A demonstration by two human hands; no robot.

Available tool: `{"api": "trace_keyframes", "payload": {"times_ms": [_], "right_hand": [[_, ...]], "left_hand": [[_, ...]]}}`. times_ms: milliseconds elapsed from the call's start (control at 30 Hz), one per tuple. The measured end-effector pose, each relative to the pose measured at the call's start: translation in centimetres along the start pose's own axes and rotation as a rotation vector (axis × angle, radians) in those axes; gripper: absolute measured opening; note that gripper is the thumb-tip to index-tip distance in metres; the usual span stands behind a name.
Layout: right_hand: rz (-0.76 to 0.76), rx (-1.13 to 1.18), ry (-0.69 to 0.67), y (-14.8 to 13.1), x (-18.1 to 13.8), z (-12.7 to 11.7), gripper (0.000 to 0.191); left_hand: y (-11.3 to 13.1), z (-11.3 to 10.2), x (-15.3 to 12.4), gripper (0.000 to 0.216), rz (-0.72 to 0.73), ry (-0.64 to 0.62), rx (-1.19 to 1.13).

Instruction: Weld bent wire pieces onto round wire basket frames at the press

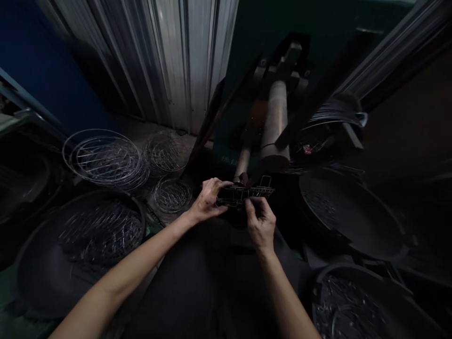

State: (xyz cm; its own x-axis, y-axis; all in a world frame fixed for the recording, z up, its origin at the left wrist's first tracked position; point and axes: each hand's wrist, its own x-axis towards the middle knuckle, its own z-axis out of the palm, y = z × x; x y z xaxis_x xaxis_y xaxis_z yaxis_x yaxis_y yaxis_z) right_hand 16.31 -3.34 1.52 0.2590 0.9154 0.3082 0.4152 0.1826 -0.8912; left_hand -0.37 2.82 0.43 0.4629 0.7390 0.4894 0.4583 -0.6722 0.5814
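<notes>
A small wire basket (pixel 261 191) is held at the lower arm of a green machine, close to its electrode tip (pixel 243 179). My left hand (pixel 209 200) grips the basket's left end, thumb below and fingers above. At the basket's near side, my right hand (pixel 261 221) is closed in a pinch. Whether a small separate wire part sits between those fingertips is too dark to tell. A thick metal cylinder (pixel 275 117) of the machine stands just above and beyond the basket.
Stacked wire rings and racks (pixel 109 157) lie on the floor at left. A black tub (pixel 38 263) with wire pieces stands at lower left. At right are a large dark pan (pixel 370 216) and another tub (pixel 339 268) of small wire parts. Corrugated metal (pixel 169 61) forms the back wall.
</notes>
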Motion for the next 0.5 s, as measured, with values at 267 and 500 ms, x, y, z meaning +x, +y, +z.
{"api": "trace_keyframes", "payload": {"times_ms": [267, 500], "right_hand": [[0.008, -0.002, 0.002, 0.1, 0.0, 0.2, 0.019], [0.047, 0.074, 0.029, 0.9, 0.8, 1.7, 0.019]], "left_hand": [[-0.9, 0.5, 0.3, 0.059, 0.017, -0.015, 0.028], [-3.1, -0.1, -0.1, 0.055, 0.055, -0.023, 0.088]]}}
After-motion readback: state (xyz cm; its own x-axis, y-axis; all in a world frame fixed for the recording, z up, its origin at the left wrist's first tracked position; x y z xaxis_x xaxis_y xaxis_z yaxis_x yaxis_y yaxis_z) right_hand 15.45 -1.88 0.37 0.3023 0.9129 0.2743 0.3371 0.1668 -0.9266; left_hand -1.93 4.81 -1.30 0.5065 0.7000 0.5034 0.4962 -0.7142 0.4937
